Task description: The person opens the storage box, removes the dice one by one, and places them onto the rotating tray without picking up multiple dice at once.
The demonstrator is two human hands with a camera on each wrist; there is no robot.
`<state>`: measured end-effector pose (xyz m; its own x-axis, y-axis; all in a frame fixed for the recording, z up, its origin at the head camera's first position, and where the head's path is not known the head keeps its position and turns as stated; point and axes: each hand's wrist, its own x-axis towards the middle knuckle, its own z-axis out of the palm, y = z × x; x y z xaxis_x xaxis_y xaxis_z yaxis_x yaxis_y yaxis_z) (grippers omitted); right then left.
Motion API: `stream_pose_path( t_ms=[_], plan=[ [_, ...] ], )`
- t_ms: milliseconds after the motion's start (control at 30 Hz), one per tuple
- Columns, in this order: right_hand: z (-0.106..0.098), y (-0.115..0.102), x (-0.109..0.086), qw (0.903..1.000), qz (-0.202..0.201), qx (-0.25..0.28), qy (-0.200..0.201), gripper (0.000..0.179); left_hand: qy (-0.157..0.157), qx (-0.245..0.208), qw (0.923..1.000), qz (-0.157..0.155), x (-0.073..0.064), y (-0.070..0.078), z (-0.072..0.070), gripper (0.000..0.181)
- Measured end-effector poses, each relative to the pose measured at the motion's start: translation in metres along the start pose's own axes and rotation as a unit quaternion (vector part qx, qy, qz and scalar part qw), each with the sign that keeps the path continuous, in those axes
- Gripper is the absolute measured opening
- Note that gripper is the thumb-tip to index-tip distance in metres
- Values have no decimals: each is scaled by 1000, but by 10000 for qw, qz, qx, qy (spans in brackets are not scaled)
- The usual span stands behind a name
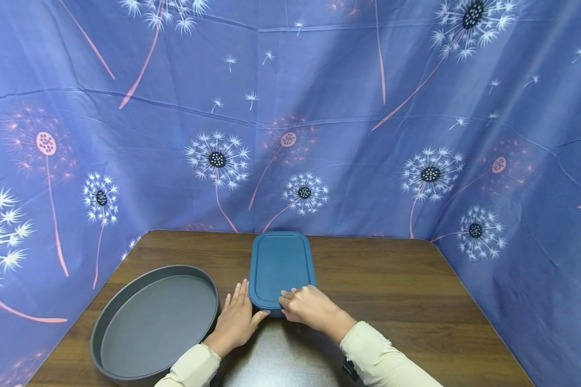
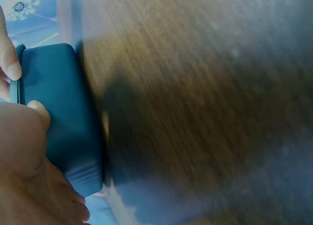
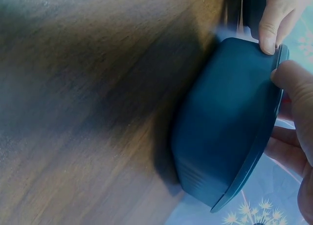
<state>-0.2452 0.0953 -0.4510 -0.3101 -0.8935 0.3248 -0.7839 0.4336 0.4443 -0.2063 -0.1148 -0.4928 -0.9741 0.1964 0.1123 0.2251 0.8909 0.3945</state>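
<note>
A blue rectangular food container stands near the middle of the table, its box (image 2: 61, 93) topped by a blue lid (image 1: 281, 266) with rounded corners. My left hand (image 1: 236, 316) lies against the container's near left corner, fingers straight along the side and thumb across the front wall. With curled fingers on top and the thumb under the rim, my right hand (image 1: 312, 308) pinches the lid's edge at the near right. In the right wrist view, the lid's rim sits along the top of the box; whether any part is lifted, I cannot tell. The container's inside is hidden.
Left of the container, a large round dark grey pan (image 1: 160, 317) rests on the brown wooden table (image 1: 392, 285), close to my left forearm. A blue cloth with dandelion prints (image 1: 339, 129) hangs behind the table and along both sides.
</note>
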Motion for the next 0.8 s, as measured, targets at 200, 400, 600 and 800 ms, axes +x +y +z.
stream_pose_path(
  t_ms=[200, 400, 600, 800],
  plan=[
    [0, 1, 0, 10000, -44, 2, -7, 14, 35, 26, 10000, -10, 0, 2, 0, 85],
    [-1, 1, 0, 10000, -48, 77, -12, 14, 4, 63, 9999, -85, 1, 3, 0, 86],
    [0, 0, 0, 9999, 17, 103, -63, 16, -61, 69, 9999, -140, 0, 3, 0, 87],
    [0, -1, 0, 9998, 111, 122, -74, 15, -62, 58, 9999, -135, 0, 3, 1, 87]
  ],
)
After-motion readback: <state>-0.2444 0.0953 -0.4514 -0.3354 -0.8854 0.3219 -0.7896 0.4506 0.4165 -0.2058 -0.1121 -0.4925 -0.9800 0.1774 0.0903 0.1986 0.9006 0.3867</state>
